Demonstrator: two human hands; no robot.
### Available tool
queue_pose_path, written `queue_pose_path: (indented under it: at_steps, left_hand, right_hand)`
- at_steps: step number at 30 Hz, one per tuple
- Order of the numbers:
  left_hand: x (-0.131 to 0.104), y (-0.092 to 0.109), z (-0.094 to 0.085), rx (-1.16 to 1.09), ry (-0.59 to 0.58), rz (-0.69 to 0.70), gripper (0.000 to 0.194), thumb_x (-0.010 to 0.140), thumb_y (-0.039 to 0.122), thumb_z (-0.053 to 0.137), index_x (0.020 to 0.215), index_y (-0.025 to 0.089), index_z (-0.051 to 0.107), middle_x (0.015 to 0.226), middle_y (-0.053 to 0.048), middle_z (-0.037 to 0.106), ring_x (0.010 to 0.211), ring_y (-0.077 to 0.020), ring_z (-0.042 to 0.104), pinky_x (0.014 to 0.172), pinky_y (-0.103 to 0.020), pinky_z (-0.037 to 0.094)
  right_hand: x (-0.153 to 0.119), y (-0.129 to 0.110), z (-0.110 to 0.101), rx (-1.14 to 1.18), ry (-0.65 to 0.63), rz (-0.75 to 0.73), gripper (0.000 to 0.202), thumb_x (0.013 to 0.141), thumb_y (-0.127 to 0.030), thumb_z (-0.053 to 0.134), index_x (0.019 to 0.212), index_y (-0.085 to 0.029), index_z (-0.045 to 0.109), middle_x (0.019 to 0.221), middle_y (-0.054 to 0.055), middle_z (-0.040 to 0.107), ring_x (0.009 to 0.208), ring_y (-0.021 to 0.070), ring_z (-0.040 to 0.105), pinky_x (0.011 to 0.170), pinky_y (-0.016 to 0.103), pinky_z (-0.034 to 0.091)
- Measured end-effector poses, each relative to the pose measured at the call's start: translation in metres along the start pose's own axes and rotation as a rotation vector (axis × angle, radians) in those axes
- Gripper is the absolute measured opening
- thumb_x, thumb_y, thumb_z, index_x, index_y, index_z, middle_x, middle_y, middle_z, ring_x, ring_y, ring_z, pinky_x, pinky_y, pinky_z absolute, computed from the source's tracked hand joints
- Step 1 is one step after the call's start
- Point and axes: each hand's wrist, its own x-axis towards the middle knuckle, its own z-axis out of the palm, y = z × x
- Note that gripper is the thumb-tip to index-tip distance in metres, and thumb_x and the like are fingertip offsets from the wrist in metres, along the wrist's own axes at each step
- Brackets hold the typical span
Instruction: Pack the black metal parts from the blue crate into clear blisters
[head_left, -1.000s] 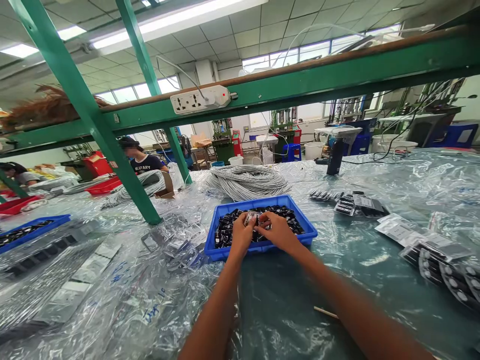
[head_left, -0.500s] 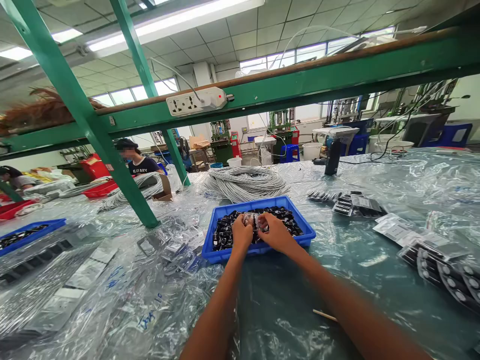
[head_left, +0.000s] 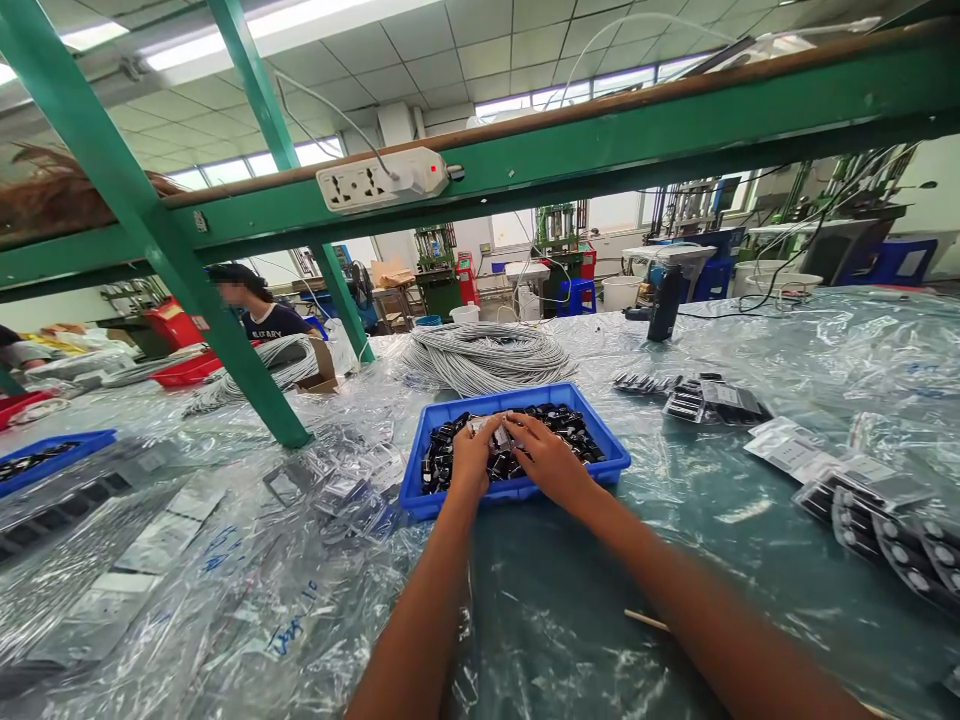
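Observation:
Over the blue tray [head_left: 517,492], both my hands meet at a small clear plastic bag [head_left: 499,437]. My left hand [head_left: 471,462] pinches the bag's left side between thumb and fingers. From the right, my right hand [head_left: 551,462] has its bent fingers closed on the other edge. What lies inside the bag is hidden by the fingers. Below and around the hands, the tray is filled with many small black parts [head_left: 574,430] that have shiny metal bits.
Behind the tray lies a coil of grey cable [head_left: 487,358]. Packed bags of black parts [head_left: 855,520] spread to the right; loose clear bags [head_left: 337,500] lie left. A green post [head_left: 247,370] rises at left. A thin stick [head_left: 646,620] is near my right forearm. A co-worker [head_left: 262,305] sits beyond.
My hands have shifted slightly left and the right fingers now reach further over the bag. The camera view has tilted a little, and the co-worker's head has moved slightly.

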Motion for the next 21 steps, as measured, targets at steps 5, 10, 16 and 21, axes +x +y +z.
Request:
queue_pose_path:
  at_steps: [5,10,16,21]
  left_hand:
    - [0.0,0.005,-0.004,-0.058,0.003,-0.048,0.044,0.049,0.039,0.089,0.079,0.014,0.069,0.068,-0.001,0.067,0.062,-0.0141,0.061,0.061,-0.025,0.045]
    - [-0.002,0.011,-0.008,-0.056,-0.04,-0.085,0.046,0.046,0.036,0.091,0.081,0.014,0.07,0.068,-0.001,0.067,0.06,-0.0133,0.059,0.056,-0.024,0.044]
    - [-0.003,0.005,-0.003,0.027,-0.064,-0.057,0.049,0.043,0.038,0.092,0.079,0.013,0.07,0.065,-0.001,0.065,0.056,-0.0133,0.058,0.054,-0.025,0.044]
    - [0.008,-0.005,-0.011,0.084,0.087,0.005,0.044,0.046,0.038,0.09,0.074,0.014,0.067,0.063,0.001,0.064,0.056,-0.0122,0.057,0.056,-0.025,0.043]
  right_hand:
    - [0.005,-0.007,-0.005,0.156,0.113,0.023,0.044,0.087,-0.018,0.061,0.131,-0.016,0.056,0.132,0.015,0.061,0.125,0.0263,0.057,0.108,0.045,0.048]
    - [0.008,-0.016,-0.007,0.338,0.18,0.2,0.032,0.083,-0.027,0.068,0.114,-0.02,0.065,0.112,0.01,0.072,0.104,0.0247,0.069,0.095,0.041,0.056]
    - [0.011,-0.003,-0.013,0.591,0.102,0.465,0.018,0.078,-0.025,0.069,0.095,-0.018,0.067,0.094,0.007,0.076,0.093,0.0232,0.073,0.087,0.038,0.06]
    - [0.012,0.012,-0.026,0.248,-0.106,0.306,0.025,0.084,-0.009,0.055,0.104,-0.015,0.068,0.097,0.011,0.076,0.097,0.0257,0.072,0.09,0.042,0.057]
